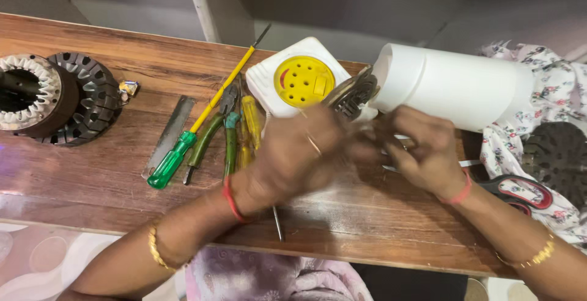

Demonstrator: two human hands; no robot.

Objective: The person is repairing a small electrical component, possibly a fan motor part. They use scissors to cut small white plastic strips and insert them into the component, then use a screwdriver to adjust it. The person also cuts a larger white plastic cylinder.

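On the wooden bench, head view: both hands meet just in front of the white cylinder, which lies on its side.
Coil: a dark metal coiled part sticks out of the white cylinder's open left end, touching its rim.
Left hand: the left hand is blurred, its fingers curled toward the coil; I cannot tell whether they grip it.
Right hand: the right hand sits below the cylinder's mouth, fingers bent inward, grip hidden by the blur.
Left of the cylinder: a white square socket with a yellow face, then yellow-handled pliers and a green-handled screwdriver.
Right of the cylinder: floral cloth and red-handled scissors.
Doing it well: by my judgement, one hand should steady the cylinder while the other works the coil slowly, square to the opening.
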